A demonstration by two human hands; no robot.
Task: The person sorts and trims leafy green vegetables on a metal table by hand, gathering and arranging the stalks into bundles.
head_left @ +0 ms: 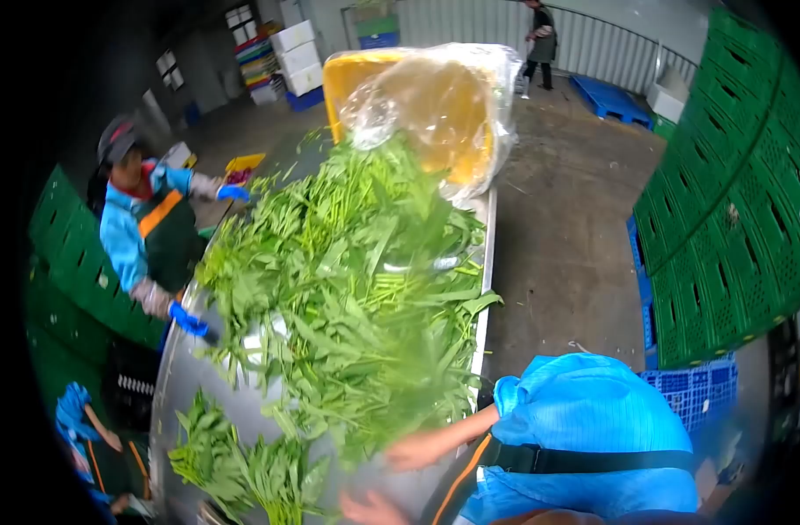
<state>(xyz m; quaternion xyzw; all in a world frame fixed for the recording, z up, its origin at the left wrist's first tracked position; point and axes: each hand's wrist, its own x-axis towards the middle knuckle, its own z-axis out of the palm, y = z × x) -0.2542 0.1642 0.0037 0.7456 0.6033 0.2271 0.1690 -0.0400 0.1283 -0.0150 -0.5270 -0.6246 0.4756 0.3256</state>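
Reaching near leafy greens (365, 289), left hand (374, 507) and right hand (413, 450), fingers too blurred to tell spread or hold.

Fisheye distortion curves the scene toward black, vignetted corners. Light is fairly even at centre, dimmer at upper left; glare whitens the clear plastic sheet (457, 96). Motion blur smears the bare hands (422, 451) and nearby green leafy stems (404, 350).

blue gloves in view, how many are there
2, both on the co-worker left of the table: the farther glove beside the leaves, the nearer glove over the table's edge. Others may be hidden.
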